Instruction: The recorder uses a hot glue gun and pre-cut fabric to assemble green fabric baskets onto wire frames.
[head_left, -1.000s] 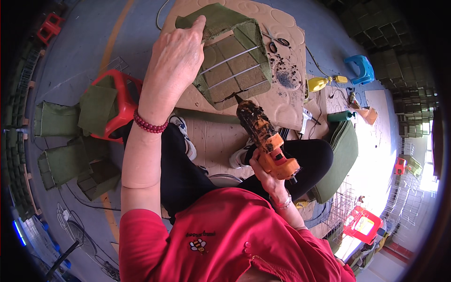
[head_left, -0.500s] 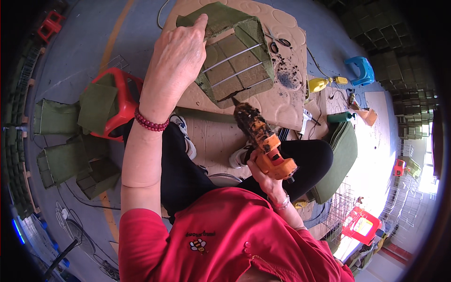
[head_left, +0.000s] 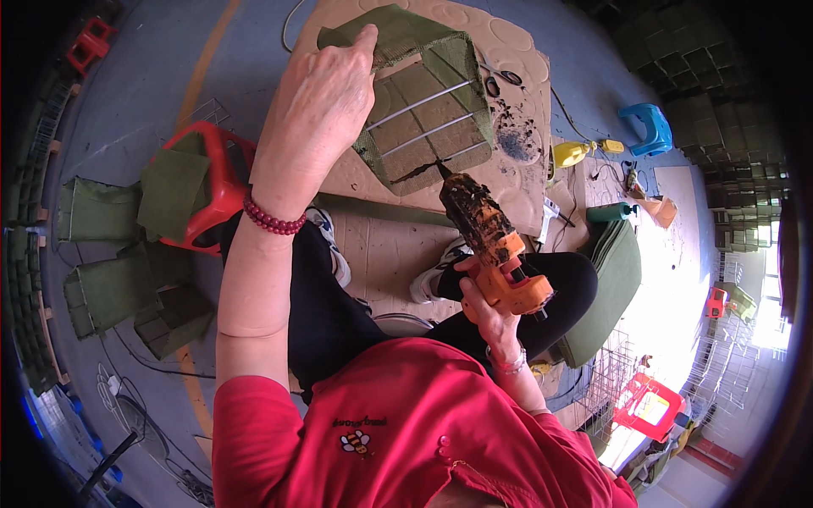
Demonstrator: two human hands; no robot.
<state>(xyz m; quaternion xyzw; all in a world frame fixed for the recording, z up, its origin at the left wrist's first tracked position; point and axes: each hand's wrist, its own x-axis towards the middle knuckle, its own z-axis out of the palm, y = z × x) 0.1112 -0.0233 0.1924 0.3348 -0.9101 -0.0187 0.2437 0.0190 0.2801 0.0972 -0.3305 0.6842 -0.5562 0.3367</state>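
My left hand (head_left: pixel 326 106), a red bead bracelet on its wrist, is closed on the upper left edge of a green mesh box (head_left: pixel 464 63) with a wire frame. The box tilts over the cardboard-topped work surface, and pale metal rods (head_left: pixel 423 130) cross its open side. Wrapped round the handle of an orange glue gun (head_left: pixel 500 254) is my right hand (head_left: pixel 489 317). Dark residue cakes the gun's front half. Its nozzle is at the near edge of the box, beside a streak of dark glue (head_left: pixel 415 175). The left fingertips are partly hidden behind the box edge.
Scissors (head_left: pixel 500 78) and black crumbs (head_left: pixel 515 144) lie on the cardboard (head_left: pixel 525 199) right of the box. A red stool (head_left: pixel 203 222) with green fabric pieces stands at left. Stacked green sheets (head_left: pixel 605 296), a green bottle (head_left: pixel 611 212) and a blue stool (head_left: pixel 648 129) are at right.
My right hand has moved the glue gun a little to the right, its nozzle following the near edge of the box. The left hand and box have barely shifted.
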